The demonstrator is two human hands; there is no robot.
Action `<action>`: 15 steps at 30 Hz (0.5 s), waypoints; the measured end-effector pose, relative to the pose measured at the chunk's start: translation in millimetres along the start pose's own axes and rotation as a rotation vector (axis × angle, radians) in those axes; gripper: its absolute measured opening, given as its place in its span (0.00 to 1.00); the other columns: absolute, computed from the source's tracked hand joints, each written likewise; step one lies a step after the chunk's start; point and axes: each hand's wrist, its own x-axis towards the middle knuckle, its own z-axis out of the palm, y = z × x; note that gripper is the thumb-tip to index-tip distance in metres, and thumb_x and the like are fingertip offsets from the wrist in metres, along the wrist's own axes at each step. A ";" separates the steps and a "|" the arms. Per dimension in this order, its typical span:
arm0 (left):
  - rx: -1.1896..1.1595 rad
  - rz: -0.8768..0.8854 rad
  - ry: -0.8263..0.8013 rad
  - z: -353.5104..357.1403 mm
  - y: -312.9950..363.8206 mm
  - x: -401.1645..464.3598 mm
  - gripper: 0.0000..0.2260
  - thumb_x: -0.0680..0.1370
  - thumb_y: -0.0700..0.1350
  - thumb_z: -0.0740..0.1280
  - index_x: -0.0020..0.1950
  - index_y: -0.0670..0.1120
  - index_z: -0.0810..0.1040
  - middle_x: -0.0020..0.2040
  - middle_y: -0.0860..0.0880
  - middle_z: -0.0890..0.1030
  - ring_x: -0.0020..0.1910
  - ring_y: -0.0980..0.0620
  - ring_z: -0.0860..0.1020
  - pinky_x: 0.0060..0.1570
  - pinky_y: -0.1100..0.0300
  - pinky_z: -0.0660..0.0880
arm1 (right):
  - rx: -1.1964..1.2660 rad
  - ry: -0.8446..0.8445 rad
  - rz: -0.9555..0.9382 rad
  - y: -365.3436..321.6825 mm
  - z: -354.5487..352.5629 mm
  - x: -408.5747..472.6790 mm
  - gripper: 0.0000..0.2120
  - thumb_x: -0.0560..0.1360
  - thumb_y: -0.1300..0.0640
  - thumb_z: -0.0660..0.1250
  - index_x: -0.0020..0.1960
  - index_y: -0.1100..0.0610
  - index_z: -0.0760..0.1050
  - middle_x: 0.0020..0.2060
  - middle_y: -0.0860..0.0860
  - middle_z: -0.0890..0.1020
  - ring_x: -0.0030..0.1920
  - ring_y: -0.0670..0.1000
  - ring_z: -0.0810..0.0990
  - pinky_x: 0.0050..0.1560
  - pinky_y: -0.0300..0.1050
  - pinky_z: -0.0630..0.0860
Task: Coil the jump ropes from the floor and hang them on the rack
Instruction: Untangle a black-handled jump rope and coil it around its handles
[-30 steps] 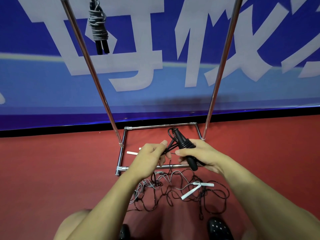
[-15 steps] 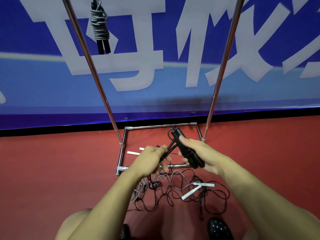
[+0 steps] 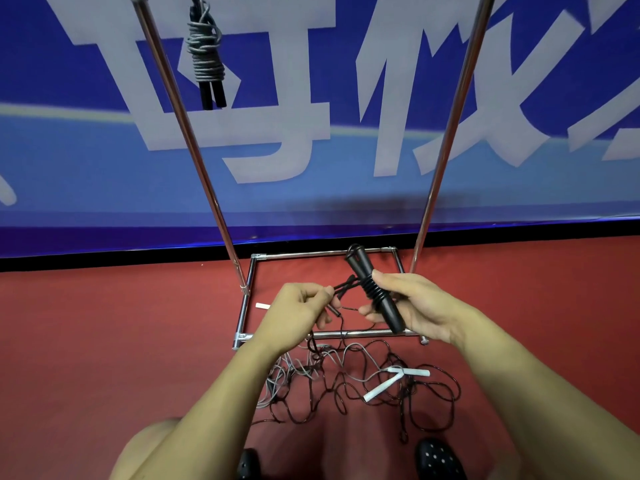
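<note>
Right hand (image 3: 412, 306) tilted black handles (image 3: 375, 292) upright; rack (image 3: 194, 143) top cropped.

Over the past second the black jump rope handles (image 3: 375, 292), held in the right hand (image 3: 412, 303), have tipped from nearly upright to a slant, top toward 11 o'clock and butt toward 5 o'clock. More black cord is now wound round their middle in tight turns. The left hand (image 3: 298, 315), pinching the free cord (image 3: 341, 287), has drawn away toward 9 o'clock, opening a gap between the two hands.
</note>
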 end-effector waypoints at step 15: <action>-0.011 0.085 -0.065 8.6 -4.8 0.2 0.18 0.79 0.56 0.59 0.42 0.49 0.85 0.24 0.50 0.74 0.33 0.45 0.73 0.40 0.52 0.70 | -0.237 0.010 -0.012 12.3 8.7 -0.7 0.19 0.77 0.57 0.74 0.66 0.56 0.73 0.48 0.61 0.86 0.50 0.63 0.87 0.49 0.54 0.85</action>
